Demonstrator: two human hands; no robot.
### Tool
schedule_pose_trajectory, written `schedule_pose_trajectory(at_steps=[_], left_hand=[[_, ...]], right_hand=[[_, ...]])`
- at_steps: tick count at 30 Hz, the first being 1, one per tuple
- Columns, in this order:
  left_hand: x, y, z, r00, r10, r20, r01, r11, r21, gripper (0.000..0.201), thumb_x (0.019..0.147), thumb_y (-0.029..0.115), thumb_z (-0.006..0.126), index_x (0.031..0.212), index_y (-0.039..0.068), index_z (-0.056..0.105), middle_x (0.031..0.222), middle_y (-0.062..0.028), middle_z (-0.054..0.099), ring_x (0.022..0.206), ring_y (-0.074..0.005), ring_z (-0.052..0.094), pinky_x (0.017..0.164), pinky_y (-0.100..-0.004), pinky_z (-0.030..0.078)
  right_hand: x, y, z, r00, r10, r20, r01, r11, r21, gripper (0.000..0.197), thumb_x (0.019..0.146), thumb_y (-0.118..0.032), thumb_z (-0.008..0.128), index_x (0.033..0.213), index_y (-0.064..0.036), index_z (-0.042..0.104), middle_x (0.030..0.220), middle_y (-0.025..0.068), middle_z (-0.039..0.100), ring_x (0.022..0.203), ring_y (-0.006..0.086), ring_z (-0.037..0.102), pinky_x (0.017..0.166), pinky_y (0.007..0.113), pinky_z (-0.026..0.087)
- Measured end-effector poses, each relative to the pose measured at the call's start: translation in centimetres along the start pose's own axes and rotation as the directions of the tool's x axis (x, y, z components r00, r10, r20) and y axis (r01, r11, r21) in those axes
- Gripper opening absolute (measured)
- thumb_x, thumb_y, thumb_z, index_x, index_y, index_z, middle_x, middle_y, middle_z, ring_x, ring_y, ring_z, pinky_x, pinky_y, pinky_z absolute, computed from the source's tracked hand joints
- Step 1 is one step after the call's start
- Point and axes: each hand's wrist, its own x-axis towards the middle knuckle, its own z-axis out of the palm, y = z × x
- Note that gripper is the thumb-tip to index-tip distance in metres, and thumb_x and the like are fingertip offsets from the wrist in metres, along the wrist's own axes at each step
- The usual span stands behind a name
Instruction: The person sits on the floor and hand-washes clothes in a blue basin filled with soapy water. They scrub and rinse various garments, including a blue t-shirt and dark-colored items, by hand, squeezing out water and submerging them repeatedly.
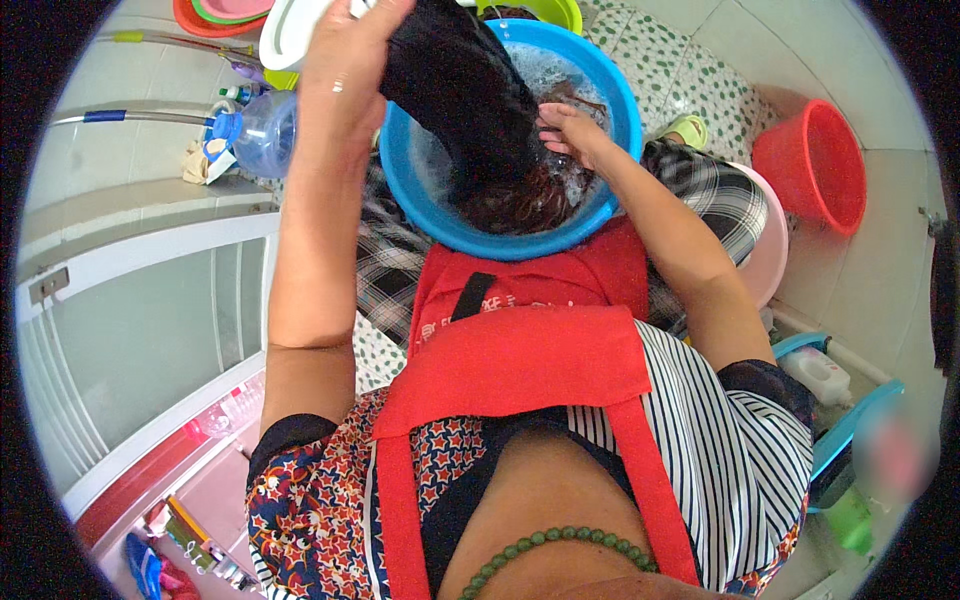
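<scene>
A long, wet black piece hangs down into a round blue basin; I cannot tell whether it is cloth or hair. My left hand, raised above the basin's left rim, is closed on its upper end. Soapy water and dark reddish-brown strands fill the basin. Over the right side of the water, my right hand has its fingers stretched out, the tips close to the black piece's lower edge. Whether they touch it is unclear.
A red bucket stands at the right wall, beyond a pink basin. On the left are a clear plastic jug, a white basin and a framed glass panel. A white bottle sits at lower right.
</scene>
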Motion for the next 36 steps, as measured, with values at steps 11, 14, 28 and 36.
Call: schedule_pose_trajectory(at_steps=[11, 14, 28, 36], left_hand=[[3.2, -0.5, -1.9, 0.997, 0.055, 0.046, -0.05, 0.993, -0.103, 0.038, 0.086, 0.013, 0.058, 0.122, 0.006, 0.049, 0.1, -0.0095, 0.062, 0.093, -0.0213, 0.06, 0.083, -0.0327, 0.048], [3.3, -5.4, -4.5, 0.992, -0.113, -0.05, 0.116, 0.991, 0.062, 0.025, 0.086, 0.022, 0.063, 0.104, 0.005, 0.059, 0.091, -0.0027, 0.063, 0.081, -0.013, 0.058, 0.073, -0.0287, 0.046], [-5.9, -30.6, -6.5, 0.863, -0.499, 0.079, -0.025, 0.114, 0.993, 0.071, 0.079, 0.033, 0.068, 0.139, 0.036, 0.03, 0.151, -0.0102, 0.005, 0.136, -0.0433, 0.006, 0.091, -0.0685, 0.029], [-6.0, -35.5, -7.3, 0.727, -0.683, 0.074, -0.124, -0.025, 0.992, 0.065, 0.087, 0.028, 0.051, 0.144, 0.029, 0.019, 0.149, -0.0145, 0.014, 0.135, -0.0461, 0.01, 0.098, -0.0682, 0.022]], right_hand=[[-2.8, -3.8, 2.7, 0.972, -0.051, 0.23, -0.108, 0.771, 0.628, 0.059, 0.087, -0.05, 0.052, 0.129, -0.0102, 0.045, 0.126, 0.0109, 0.052, 0.118, 0.029, 0.047, 0.099, 0.049, 0.037], [-3.7, -5.1, 2.3, 0.983, -0.173, 0.068, 0.103, 0.813, 0.574, 0.049, 0.086, -0.034, 0.061, 0.125, -0.008, 0.049, 0.119, 0.0105, 0.057, 0.109, 0.0268, 0.054, 0.094, 0.047, 0.043], [-0.5, -0.1, 1.1, 0.789, -0.603, 0.12, 0.278, 0.175, -0.945, 0.049, 0.078, -0.045, 0.065, 0.112, -0.0094, 0.061, 0.128, 0.0131, 0.047, 0.114, 0.0353, 0.047, 0.094, 0.042, 0.042], [3.5, 5.0, 3.8, 0.833, -0.527, 0.165, 0.206, 0.02, -0.978, 0.056, 0.075, -0.037, 0.069, 0.126, -0.0239, 0.049, 0.133, 0.0139, 0.039, 0.112, 0.0411, 0.043, 0.094, 0.052, 0.039]])
